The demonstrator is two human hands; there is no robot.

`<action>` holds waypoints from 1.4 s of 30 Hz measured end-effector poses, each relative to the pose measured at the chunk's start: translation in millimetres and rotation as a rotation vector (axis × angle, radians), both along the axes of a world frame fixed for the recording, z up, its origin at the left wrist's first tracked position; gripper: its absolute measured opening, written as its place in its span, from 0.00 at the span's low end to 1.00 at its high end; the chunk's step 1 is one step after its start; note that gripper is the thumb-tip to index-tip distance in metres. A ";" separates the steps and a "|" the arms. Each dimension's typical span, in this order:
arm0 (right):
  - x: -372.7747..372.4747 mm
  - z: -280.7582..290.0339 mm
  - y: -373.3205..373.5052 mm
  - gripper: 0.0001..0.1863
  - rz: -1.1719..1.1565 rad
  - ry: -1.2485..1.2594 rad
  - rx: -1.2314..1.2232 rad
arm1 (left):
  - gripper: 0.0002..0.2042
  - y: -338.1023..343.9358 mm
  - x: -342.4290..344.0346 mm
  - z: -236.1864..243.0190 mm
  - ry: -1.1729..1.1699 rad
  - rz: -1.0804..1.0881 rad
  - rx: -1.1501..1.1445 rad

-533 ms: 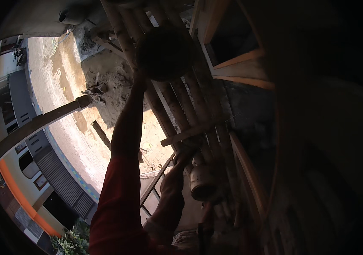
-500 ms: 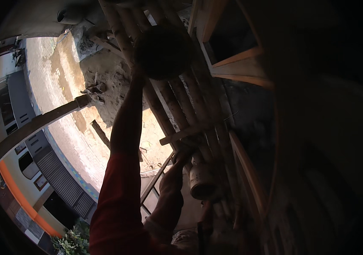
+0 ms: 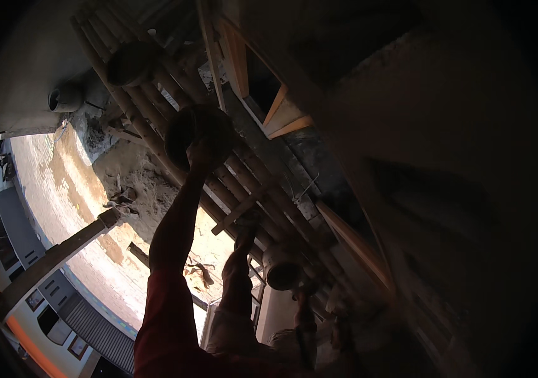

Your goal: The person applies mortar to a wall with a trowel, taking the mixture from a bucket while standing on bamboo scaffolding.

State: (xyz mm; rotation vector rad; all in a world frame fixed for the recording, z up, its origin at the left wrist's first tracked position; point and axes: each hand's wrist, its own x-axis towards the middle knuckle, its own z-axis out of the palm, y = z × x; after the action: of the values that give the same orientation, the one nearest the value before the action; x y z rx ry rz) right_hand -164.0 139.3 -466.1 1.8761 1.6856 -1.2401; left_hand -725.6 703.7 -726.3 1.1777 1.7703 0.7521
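Observation:
A dark, round bucket (image 3: 215, 129) is over the bamboo poles (image 3: 244, 179), and my left hand (image 3: 200, 154) is closed on its near rim. My left arm, in a red sleeve, stretches up to it from the lower edge. Whether the bucket rests on the poles is too dark to tell. Farther up the poles sits a second dark bucket (image 3: 131, 63). A short wooden crosspiece (image 3: 244, 206) lies nearer, by my bare leg (image 3: 237, 268). Low on the right is a dim, hand-like shape (image 3: 305, 296); I cannot make out its fingers.
A pale cylindrical container (image 3: 281, 271) is at the lower poles. Wooden frames with orange-brown edges (image 3: 357, 249) line the right side. Sunlit paving (image 3: 61, 189) lies below on the left, behind a long beam (image 3: 55, 261). Another drum-like container (image 3: 66, 98) stands at the upper left.
My view has turned, bringing the second bucket more fully into sight. My left hand and its bucket are lower in the picture and closer to the crosspiece; the bucket looks smaller.

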 end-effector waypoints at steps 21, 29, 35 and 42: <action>131.8 157.0 -208.2 0.15 -1.211 -0.065 -0.065 | 0.09 -401.2 499.7 410.2 -0.280 -1.067 0.084; 127.5 185.4 -329.4 0.17 -1.808 -0.189 -0.012 | 0.08 -458.0 602.1 442.1 -0.679 -0.173 -0.985; 135.3 134.2 -405.4 0.13 -1.842 -0.194 0.050 | 0.07 -467.6 626.6 452.0 -0.469 -0.095 -0.936; 145.2 92.7 -418.2 0.18 -1.458 -0.599 0.319 | 0.08 -454.7 626.7 452.8 -0.434 -0.044 -0.843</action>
State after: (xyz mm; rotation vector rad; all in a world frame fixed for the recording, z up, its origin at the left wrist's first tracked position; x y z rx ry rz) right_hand -18.8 -278.9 -373.4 3.3150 -0.0048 -0.4998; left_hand -99.0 249.0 -273.5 0.4356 1.4404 0.1539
